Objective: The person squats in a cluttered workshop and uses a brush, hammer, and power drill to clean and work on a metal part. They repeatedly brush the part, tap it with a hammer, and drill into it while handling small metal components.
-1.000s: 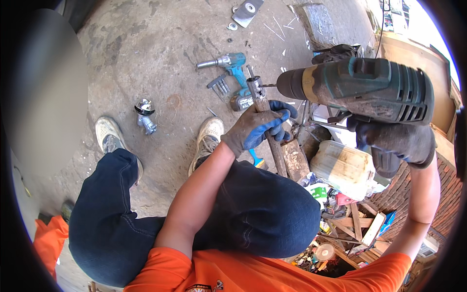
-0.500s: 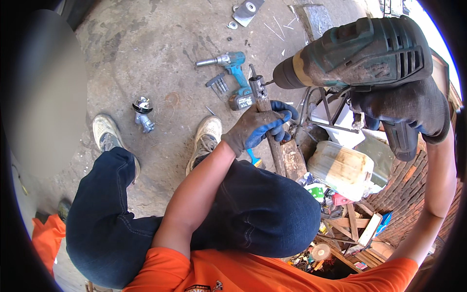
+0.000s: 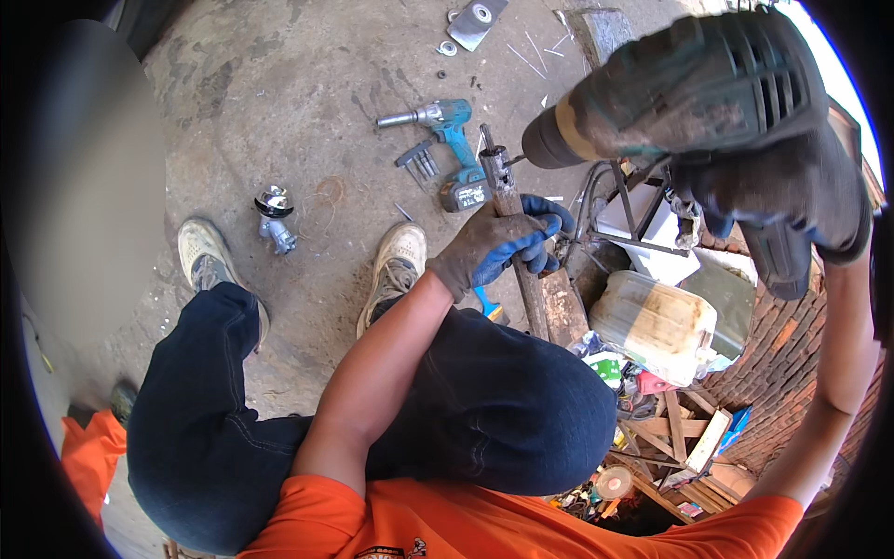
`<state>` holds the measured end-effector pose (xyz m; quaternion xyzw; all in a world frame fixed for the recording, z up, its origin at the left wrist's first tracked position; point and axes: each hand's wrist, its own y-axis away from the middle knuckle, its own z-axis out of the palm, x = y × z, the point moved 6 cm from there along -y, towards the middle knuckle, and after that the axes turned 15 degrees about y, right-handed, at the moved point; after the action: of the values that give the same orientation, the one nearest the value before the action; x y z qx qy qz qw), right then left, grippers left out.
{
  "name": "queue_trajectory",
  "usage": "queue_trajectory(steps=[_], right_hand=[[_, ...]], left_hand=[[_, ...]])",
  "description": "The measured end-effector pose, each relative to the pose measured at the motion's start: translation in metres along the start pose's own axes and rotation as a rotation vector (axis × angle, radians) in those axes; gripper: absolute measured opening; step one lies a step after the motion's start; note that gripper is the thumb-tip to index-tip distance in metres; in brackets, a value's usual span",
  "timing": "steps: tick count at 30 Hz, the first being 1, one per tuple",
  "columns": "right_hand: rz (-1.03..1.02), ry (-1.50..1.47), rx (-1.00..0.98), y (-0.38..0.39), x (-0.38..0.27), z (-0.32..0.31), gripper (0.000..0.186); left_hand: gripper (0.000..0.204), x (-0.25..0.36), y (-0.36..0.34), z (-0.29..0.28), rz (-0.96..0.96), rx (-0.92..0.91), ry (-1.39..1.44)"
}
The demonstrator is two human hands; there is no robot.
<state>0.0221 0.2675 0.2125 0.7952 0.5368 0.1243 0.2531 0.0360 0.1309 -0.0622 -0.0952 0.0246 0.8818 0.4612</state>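
Note:
My left hand [image 3: 498, 242] is closed around a worn metal pipe [image 3: 531, 307], which stands at a slant beside my thigh. A thin rod sticks up at the pipe's top end [image 3: 495, 166]. My right hand [image 3: 782, 200], in a dark glove, is closed on the grip of a bulky dark green drill [image 3: 689, 84], held level at upper right and slanting down leftward. Its bit [image 3: 517, 160] reaches the side of the pipe's top; whether it is inside a hole I cannot tell. A teal impact wrench [image 3: 454, 140] lies on the floor just beyond my left hand.
Concrete floor [image 3: 242, 112] carries a chrome fitting [image 3: 277, 233], loose bits [image 3: 419, 163] and a metal plate [image 3: 475, 23]. At right are a metal frame [image 3: 633, 214], dirty plastic jug [image 3: 652, 326], wood scraps [image 3: 680, 429] and brick wall [image 3: 792, 354]. Orange cloth [image 3: 91, 456] shows at lower left.
My right hand and the drill have risen and shifted rightward at the back, so the drill now slants down toward the pipe top. My left hand and the pipe have barely moved.

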Motion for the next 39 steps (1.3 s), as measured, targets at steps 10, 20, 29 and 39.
queue_trajectory(steps=[10,20,29,39], right_hand=[[1.102,-1.090,0.226,0.079,-0.064,0.067,0.061],[1.249,-1.143,0.134,0.088,-0.110,0.104,0.045],[1.336,-1.256,0.546,0.094,-0.142,0.150,0.048],[1.390,-1.279,0.622,0.105,-0.163,0.177,0.068]], left_hand=[[0.031,-0.006,-0.001,-0.007,-0.028,0.045,0.022],[0.029,-0.004,0.006,-0.015,0.113,0.064,0.165],[0.017,-0.010,0.004,-0.018,0.132,-0.035,0.095],[0.021,-0.009,0.002,-0.014,0.118,-0.119,0.196]])
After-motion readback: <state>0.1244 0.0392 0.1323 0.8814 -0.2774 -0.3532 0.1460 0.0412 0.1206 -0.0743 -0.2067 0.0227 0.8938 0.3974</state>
